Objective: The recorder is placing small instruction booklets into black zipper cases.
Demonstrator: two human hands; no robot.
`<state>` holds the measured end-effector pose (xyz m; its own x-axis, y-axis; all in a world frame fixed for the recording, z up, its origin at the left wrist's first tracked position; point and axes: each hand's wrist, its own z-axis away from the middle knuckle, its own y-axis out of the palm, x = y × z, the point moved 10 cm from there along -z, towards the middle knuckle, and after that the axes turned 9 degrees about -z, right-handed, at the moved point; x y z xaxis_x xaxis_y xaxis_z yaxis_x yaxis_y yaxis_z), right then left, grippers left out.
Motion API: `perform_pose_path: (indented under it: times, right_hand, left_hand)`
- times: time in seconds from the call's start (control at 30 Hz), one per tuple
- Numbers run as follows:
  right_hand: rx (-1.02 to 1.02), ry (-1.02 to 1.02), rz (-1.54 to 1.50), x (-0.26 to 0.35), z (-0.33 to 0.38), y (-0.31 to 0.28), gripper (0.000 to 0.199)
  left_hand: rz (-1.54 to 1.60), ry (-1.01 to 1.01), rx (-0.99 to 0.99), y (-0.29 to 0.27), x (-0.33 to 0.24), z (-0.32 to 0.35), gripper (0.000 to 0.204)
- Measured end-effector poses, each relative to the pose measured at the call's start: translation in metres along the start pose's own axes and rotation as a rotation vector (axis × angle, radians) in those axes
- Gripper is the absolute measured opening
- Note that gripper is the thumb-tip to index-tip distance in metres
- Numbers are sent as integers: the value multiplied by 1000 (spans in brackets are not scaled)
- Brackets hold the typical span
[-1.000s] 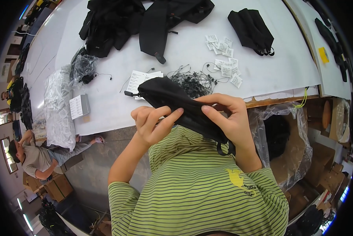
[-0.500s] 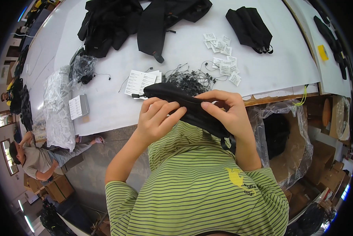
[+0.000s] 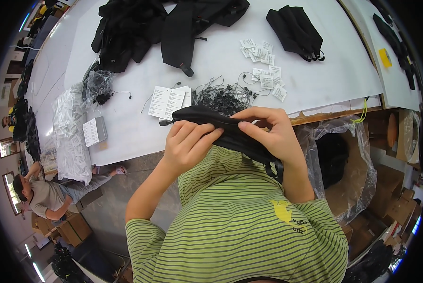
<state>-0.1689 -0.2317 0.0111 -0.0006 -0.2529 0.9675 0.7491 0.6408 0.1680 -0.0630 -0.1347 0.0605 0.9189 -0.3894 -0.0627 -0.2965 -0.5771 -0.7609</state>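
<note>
Close to my body, over the table's near edge, I hold a small black zippered pouch (image 3: 204, 113) in both hands. My left hand (image 3: 187, 144) grips its near side with bent fingers, and a zip pull sticks out beyond that end. At the other end my right hand (image 3: 268, 129) pinches the upper edge between thumb and fingers; a loop hangs below it. Just past the pouch lies a heap of thin black tag strings (image 3: 228, 96). White printed cards (image 3: 165, 101) are next to the heap on the left. What is inside the pouch is hidden.
Black pouches (image 3: 131, 33) pile up at the far left of the white table (image 3: 140, 70); another pouch (image 3: 296, 33) lies far right. Small white labels (image 3: 267, 78) are scattered between. A card stack (image 3: 94, 131) and plastic bags (image 3: 70, 137) sit left. A plastic-lined box (image 3: 345, 181) stands right; a person (image 3: 56, 193) sits left.
The view has shifted slightly. The pouch's left end has dipped a little lower, and both hands keep their grip almost in place.
</note>
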Motion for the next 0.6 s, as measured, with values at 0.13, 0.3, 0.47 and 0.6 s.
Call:
perform_pose_path:
  times: [0.13,0.3,0.47,0.6]
  right_hand:
    - [15,5,27,0,0,1,21]
    - [32,-40,50,0,-2,3,19]
    - [53,-14,72,-4,-2,5,20]
    - [50,-22,79,-4,-3,6,20]
  left_hand:
    - [4,-20,14,1,0,0,28]
    - [35,-43,129,11,1,1,30]
    - [21,-22,136,12,-2,5,27]
    - [2,-11,116,13,-3,7,26]
